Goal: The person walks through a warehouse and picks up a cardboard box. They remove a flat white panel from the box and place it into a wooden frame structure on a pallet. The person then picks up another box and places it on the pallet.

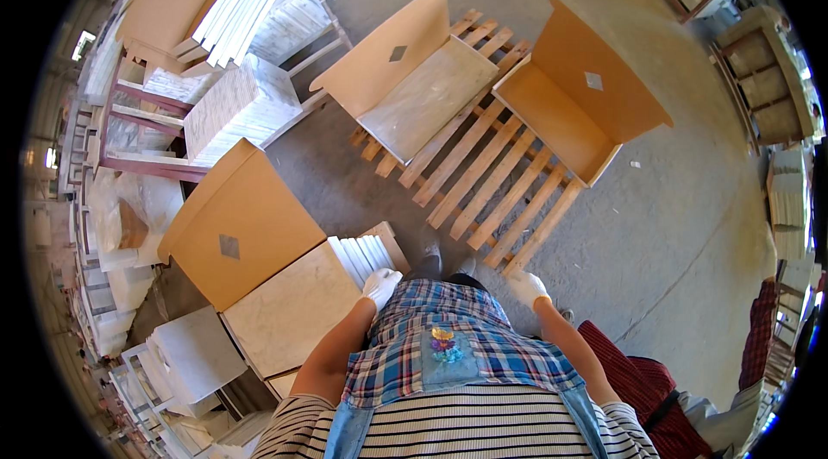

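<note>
My left hand (381,287), in a white glove, is beside my apron, next to a row of white stone strips (362,257). Its fingers look curled, with nothing visible in them. My right hand (528,288), also gloved in white, hangs by the near corner of a wooden pallet (500,191); its fingers look loosely extended and hold nothing that I can see. Left of me, an open cardboard box (259,226) has its lid raised beside a pale stone slab (293,308). On the pallet are an open box holding a grey-white slab (431,97) and an open cardboard box (552,118) showing its bare bottom.
Stacked marble-look slabs (246,105) rest on a red metal frame (147,167) at the far left. More slabs (194,355) stand at the near left. Racks (763,79) line the right side. Dark red checked cloth (638,381) lies close behind my right arm.
</note>
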`<state>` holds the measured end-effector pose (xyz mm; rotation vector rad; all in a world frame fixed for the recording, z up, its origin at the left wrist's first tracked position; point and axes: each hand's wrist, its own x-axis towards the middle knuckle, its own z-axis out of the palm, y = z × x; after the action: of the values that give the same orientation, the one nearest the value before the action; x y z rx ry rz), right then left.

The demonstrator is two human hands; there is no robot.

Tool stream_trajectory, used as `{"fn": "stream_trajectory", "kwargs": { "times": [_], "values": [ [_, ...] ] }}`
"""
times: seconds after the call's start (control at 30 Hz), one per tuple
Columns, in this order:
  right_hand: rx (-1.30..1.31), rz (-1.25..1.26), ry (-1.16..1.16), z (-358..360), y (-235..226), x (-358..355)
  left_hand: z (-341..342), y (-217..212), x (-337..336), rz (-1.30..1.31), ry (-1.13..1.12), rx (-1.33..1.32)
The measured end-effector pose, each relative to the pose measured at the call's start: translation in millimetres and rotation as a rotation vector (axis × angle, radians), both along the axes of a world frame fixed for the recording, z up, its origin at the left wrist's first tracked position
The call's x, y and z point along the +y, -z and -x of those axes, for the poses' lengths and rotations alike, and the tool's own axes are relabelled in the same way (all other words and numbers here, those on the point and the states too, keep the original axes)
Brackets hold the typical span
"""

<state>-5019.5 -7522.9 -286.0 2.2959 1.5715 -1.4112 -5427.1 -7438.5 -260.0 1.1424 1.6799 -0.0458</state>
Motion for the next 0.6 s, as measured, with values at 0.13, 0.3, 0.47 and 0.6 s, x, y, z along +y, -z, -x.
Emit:
{"fn": "stream_trajectory", "kwargs": {
  "times": [0.13, 0.3, 0.47, 0.6],
  "values": [
    [0.111, 0.164, 0.113, 14, -31, 10, 2, 2, -1, 0.023, -0.015, -0.008],
    [0.034, 0.038, 0.008, 12, -27, 9, 8, 2, -6, 0.006, -0.066, 0.02],
    [0.038, 0.005, -0.031, 1, 2, 13, 12, -3, -5, 0.008, -0.072, 0.005],
    [0.095, 0.065, 0.066, 5, -13, 25, 11, -10, -11, 0.005, -0.117, -0.002]
  ]
}}
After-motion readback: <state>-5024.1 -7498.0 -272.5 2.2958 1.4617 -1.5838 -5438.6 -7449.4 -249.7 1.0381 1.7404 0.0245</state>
